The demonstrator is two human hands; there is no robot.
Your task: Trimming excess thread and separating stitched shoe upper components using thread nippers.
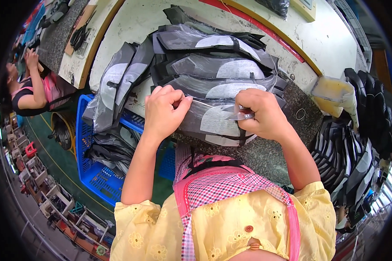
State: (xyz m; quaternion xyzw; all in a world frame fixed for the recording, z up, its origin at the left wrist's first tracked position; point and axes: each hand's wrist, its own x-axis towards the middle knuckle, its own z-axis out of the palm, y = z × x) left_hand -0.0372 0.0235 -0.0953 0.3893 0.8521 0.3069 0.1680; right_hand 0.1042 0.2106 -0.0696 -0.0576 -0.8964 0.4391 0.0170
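In front of me, a pile of curved dark grey and black fabric pieces lies in overlapping rows, each with a pale grey patch. Over the nearest piece, my left hand is closed in a pinch on a pale thread that runs towards the right. My right hand is closed around small metal thread snips, their blades pointing left near that thread. The handles are mostly hidden in my fingers.
A blue plastic crate with more dark pieces stands below left. At the right are stacked dark pieces and a yellowish plastic tub. More pieces lie at the table's left. Another person works at far left.
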